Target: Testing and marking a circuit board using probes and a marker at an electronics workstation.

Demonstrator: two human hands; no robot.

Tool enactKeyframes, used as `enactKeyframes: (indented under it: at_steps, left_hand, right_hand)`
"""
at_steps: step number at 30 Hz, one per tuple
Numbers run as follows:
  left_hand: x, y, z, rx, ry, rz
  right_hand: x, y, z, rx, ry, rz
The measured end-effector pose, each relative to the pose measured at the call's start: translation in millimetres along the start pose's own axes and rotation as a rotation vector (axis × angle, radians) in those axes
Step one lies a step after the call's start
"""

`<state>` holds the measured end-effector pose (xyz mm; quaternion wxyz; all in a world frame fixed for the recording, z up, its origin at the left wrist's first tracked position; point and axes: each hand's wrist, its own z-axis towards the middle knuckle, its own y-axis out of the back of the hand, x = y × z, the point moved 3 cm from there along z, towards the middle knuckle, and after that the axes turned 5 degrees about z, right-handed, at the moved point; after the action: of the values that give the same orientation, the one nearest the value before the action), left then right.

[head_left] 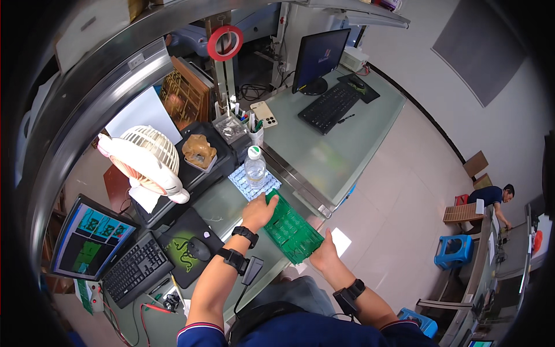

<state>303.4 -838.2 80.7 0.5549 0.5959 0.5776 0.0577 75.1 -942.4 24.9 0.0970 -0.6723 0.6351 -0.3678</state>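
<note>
A green circuit board panel [291, 230] is held up in front of me, tilted, above the near edge of the glass-topped desk. My left hand [259, 213] grips its upper left end, with the thumb lying over the face. At its lower right end, my right hand [326, 254] clasps the edge; some of those fingers are hidden behind the board. Just beyond my left hand stands a clear plastic bottle [255, 169] with a white and green cap, on a blue and white patterned cloth [237, 178].
Left of my arm are a mouse [199, 249] on a black mat, a keyboard [137, 269], a lit monitor [92, 240] and a white fan [151, 165]. Ahead, a second desk [289, 153] carries another monitor and keyboard. Far right, a person [495, 199] bends near blue stools [454, 251].
</note>
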Motion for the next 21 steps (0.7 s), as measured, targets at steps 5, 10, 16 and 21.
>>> enactKeyframes:
  at_steps: [5, 10, 16, 21]
  left_hand:
    - [38, -14, -12, -0.269, -0.021, -0.267]
    - [59, -51, -100, -0.109, 0.167, -1.01]
    - [25, -85, -143, 0.253, 0.308, -1.045]
    - [-8, -106, -130, -0.011, 0.39, -1.157]
  right_hand:
    - [16, 10, -3, -0.301, 0.055, -0.36]
    - [42, 55, 30, -0.318, -0.161, -0.584]
    - [21, 68, 68, 0.053, -0.303, -0.525]
    - [33, 63, 72, 0.107, -0.435, -0.653]
